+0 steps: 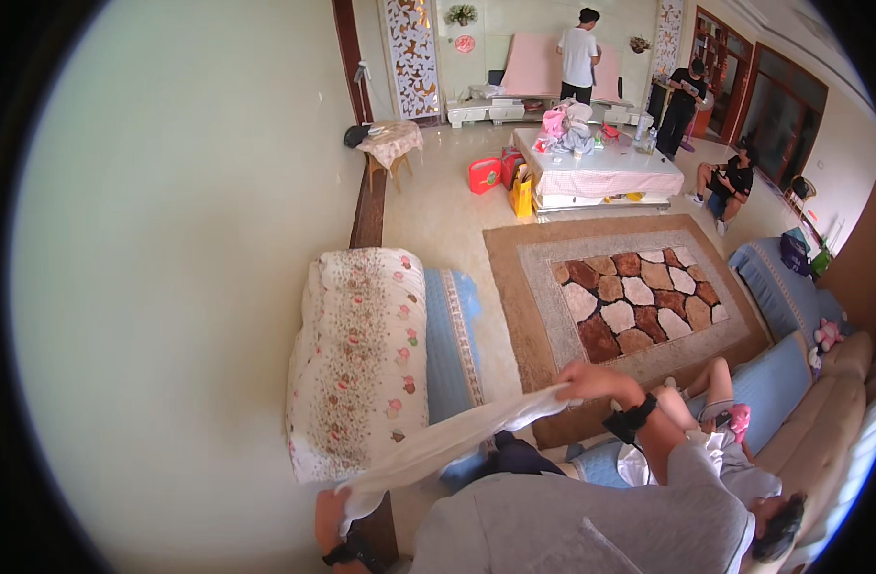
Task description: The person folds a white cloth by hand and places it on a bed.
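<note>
Right hand (594,381): white cloth (447,437) is held at one end.
Left hand (330,514): other end is gripped.
Cloth: could be dropped if held loosely.

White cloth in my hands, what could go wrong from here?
The cloth stretches between your left hand and right hand, so an end could slip free. It might catch on the floral cover nearby. Your right forearm is close to a seated person, so a wide swing might bump them.
</note>
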Action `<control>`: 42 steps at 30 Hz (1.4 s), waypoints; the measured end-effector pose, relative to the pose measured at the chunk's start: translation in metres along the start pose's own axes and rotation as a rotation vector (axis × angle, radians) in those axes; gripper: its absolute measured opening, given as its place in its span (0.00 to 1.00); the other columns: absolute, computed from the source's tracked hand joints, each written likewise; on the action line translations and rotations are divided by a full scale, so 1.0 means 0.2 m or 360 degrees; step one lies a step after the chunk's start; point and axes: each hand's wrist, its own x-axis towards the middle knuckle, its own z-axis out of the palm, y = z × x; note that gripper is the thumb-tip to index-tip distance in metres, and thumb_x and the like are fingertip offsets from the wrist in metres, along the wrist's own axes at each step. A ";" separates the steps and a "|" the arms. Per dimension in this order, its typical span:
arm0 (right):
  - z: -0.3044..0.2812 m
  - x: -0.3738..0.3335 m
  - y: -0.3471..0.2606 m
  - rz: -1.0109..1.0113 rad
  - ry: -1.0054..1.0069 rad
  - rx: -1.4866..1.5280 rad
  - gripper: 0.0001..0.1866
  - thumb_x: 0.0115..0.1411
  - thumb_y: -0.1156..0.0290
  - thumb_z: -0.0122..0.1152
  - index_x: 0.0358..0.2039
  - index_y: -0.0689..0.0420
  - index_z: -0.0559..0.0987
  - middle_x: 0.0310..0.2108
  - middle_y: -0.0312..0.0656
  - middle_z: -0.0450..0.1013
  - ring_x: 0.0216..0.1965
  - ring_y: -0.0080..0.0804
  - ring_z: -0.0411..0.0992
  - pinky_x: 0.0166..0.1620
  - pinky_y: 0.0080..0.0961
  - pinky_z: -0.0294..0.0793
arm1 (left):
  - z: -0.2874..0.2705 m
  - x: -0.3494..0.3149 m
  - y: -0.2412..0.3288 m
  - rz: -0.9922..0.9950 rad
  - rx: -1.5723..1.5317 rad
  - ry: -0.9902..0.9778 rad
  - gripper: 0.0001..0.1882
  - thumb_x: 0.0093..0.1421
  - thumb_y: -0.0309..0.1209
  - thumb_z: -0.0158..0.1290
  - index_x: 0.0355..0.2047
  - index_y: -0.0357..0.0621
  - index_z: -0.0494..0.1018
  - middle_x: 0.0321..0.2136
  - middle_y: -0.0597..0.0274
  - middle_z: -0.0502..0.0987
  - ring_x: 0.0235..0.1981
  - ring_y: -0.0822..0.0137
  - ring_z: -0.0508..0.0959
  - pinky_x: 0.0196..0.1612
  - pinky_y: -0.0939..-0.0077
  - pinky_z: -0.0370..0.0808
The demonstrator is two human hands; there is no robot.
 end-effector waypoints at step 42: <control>0.96 0.17 -0.66 -0.1009 -0.0023 -0.0129 0.16 0.56 0.68 0.60 0.46 0.55 0.78 0.27 0.47 0.75 0.28 0.41 0.74 0.33 0.29 0.72 | 0.51 -0.55 0.83 0.0517 -0.1824 -0.0632 0.15 0.57 0.18 0.52 0.45 0.30 0.69 0.39 0.53 0.78 0.39 0.65 0.79 0.43 0.78 0.75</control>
